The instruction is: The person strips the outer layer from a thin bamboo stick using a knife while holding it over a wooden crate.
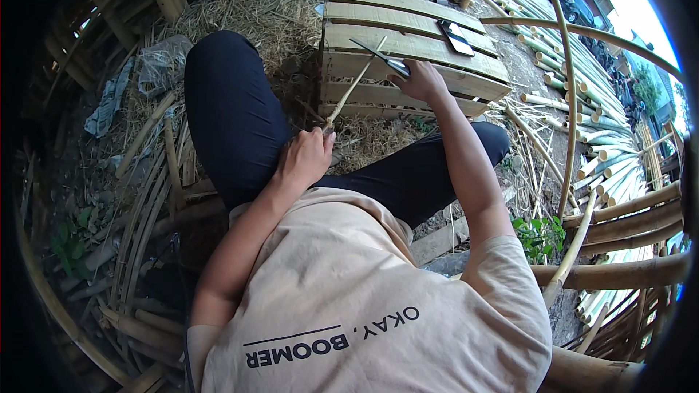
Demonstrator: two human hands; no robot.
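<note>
My left hand [306,156], resting by my left thigh, is closed round the lower end of a thin, pale bamboo stick [351,94]. The stick slants up and to the right, its far tip over a low slatted wooden pallet [378,16]. My right hand [422,81] grips a knife [377,53] by its handle, near the pallet's front edge. The narrow dark blade points to the left and crosses the stick close to its far tip. Whether blade and stick touch, I cannot tell.
A phone [456,37] lies on the pallet's right part. Straw and shavings [269,18] cover ground at the left, near a clear plastic bag [163,65]. Cut bamboo poles [604,131] are piled at the right. A bent bamboo pole [570,102] rises beside my right arm.
</note>
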